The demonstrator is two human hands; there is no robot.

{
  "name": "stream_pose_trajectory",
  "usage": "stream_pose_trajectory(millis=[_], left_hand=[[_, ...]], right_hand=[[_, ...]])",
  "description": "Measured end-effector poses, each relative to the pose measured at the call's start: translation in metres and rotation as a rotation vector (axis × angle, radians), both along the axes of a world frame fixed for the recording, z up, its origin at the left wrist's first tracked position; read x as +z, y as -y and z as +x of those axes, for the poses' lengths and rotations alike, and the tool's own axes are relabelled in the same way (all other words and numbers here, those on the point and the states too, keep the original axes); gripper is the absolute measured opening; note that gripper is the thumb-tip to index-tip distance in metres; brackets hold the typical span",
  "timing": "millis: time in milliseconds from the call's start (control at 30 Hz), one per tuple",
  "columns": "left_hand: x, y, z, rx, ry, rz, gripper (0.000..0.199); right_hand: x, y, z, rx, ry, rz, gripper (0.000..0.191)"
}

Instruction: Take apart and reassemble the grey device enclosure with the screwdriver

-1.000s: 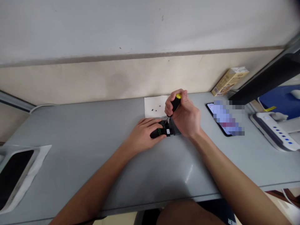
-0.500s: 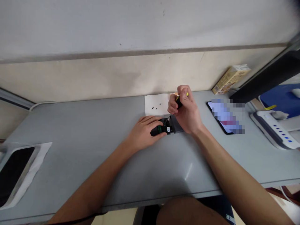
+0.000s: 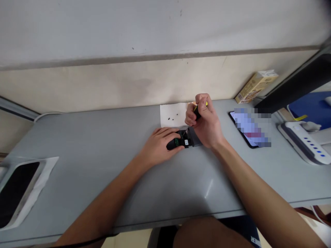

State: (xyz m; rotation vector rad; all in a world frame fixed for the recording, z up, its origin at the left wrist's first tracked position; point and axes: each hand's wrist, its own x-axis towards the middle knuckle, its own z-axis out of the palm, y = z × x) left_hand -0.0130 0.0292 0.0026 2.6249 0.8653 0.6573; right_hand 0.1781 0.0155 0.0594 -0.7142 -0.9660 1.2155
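My left hand (image 3: 157,146) is closed around the sides of a small opened black device (image 3: 171,144), holding it down on the desk. A green circuit board (image 3: 177,142) and a small white label (image 3: 186,142) show inside it; its kind is not clear. My right hand (image 3: 206,119) grips a screwdriver (image 3: 197,112) by its black and yellow handle. The thin metal shaft slants down, its tip inside the device. A dark grey flat piece (image 3: 196,137) lies beside the device, partly under my right hand. Several tiny dark screws (image 3: 173,119) rest on white paper (image 3: 165,110) behind.
To the right lie a phone (image 3: 247,131) with a lit screen and a white power strip (image 3: 302,143). A carton (image 3: 254,88) leans near a dark post (image 3: 294,81). At left, a black tablet-like object (image 3: 18,193) lies over white paper. The wall (image 3: 103,88) closes off the back.
Both hands, the device and the screwdriver hold nearly the same place. The whole view has shifted very slightly.
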Motion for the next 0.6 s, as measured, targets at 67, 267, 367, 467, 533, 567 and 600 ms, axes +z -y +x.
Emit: stream_pose_trajectory(millis=[67, 267, 367, 467, 533, 567, 600], left_hand=[[0.0, 0.0, 0.0, 0.0, -0.002, 0.0, 0.023], [0.001, 0.001, 0.0, 0.007, -0.009, 0.0, 0.023], [0.002, 0.002, 0.0, 0.005, -0.01, -0.001, 0.023], [0.003, 0.002, 0.0, -0.003, -0.02, -0.008, 0.022], [0.003, 0.002, 0.0, -0.002, -0.02, -0.004, 0.023], [0.003, 0.002, 0.001, -0.003, -0.019, 0.0, 0.023], [0.003, 0.002, 0.001, -0.002, -0.018, 0.004, 0.023]], right_hand=[[0.002, 0.001, -0.001, -0.002, 0.006, -0.006, 0.036], [0.003, 0.0, 0.005, 0.001, 0.074, 0.011, 0.04], [-0.003, -0.003, 0.006, -0.024, 0.135, 0.047, 0.046], [-0.007, -0.005, 0.004, -0.087, 0.185, 0.039, 0.05], [-0.005, -0.005, 0.002, -0.088, 0.149, 0.007, 0.052], [-0.003, -0.005, 0.002, -0.073, 0.119, -0.01, 0.053], [-0.001, -0.005, 0.002, -0.053, 0.09, -0.025, 0.055]])
